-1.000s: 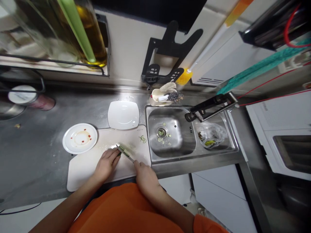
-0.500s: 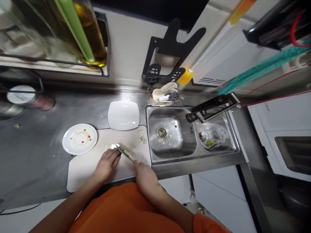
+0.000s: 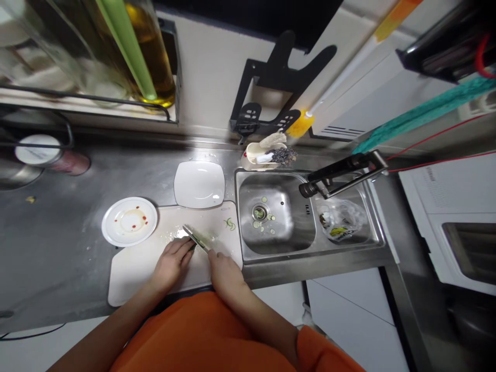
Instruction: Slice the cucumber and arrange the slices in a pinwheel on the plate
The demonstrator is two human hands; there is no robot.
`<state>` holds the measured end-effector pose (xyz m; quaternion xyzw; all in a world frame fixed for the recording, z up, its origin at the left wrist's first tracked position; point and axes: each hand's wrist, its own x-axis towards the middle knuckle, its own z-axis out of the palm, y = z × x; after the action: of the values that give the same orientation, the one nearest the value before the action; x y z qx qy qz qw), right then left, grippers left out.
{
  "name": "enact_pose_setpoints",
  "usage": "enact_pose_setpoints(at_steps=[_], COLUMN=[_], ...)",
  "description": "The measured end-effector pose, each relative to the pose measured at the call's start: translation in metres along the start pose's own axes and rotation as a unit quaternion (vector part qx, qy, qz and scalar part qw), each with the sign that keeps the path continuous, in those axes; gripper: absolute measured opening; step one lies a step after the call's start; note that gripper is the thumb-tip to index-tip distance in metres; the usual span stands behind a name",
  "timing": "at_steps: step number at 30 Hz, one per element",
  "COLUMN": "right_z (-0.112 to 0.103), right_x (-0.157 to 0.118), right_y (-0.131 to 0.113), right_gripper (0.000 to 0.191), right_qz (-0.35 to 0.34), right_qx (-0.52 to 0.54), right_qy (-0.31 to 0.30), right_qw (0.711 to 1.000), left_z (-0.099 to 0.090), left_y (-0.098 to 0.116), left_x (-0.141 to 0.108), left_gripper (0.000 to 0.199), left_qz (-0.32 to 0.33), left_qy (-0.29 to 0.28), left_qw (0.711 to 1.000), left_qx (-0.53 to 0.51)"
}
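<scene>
My right hand [image 3: 225, 271] grips the handle of a knife [image 3: 196, 237], whose blade points up and left over the white cutting board [image 3: 135, 271]. Beside the blade, my left hand [image 3: 173, 259] presses its fingertips on a green piece, perhaps cucumber [image 3: 192, 247], mostly hidden by the fingers and knife. Thin green peel strips [image 3: 229, 223] lie near the board's right edge. A square white plate [image 3: 199, 183] touches the board's back edge. At its left, a round white plate [image 3: 129, 221] has red bits and a brownish stain.
Right of the board is a metal sink [image 3: 289, 232] with several green slices inside. A faucet [image 3: 341, 173] reaches over it, and a plastic bag [image 3: 341, 219] lies in the second basin. A lidded jar [image 3: 52, 154] stands at the left.
My right hand and the knife have moved slightly left and up, the blade now closer to my left fingertips. The whole view has shifted a little.
</scene>
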<state>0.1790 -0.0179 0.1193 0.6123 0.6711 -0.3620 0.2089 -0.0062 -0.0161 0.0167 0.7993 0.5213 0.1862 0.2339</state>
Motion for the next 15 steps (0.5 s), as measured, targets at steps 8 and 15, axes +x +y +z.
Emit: enact_pose_setpoints(at_steps=[8, 15], right_z=[0.016, 0.013], right_x=[0.019, 0.007], right_y=[0.002, 0.011], right_gripper=[0.037, 0.039], right_qz=[-0.010, -0.001], right_qx=[0.019, 0.013], right_qy=[0.014, 0.016], right_qw=[1.000, 1.000], left_z=[-0.001, -0.001], left_y=[0.002, 0.002], left_x=[0.001, -0.001], left_gripper=[0.028, 0.030], left_qz=[0.002, 0.004], left_qy=[0.003, -0.003], left_qw=[1.000, 1.000], left_qx=[0.010, 0.012])
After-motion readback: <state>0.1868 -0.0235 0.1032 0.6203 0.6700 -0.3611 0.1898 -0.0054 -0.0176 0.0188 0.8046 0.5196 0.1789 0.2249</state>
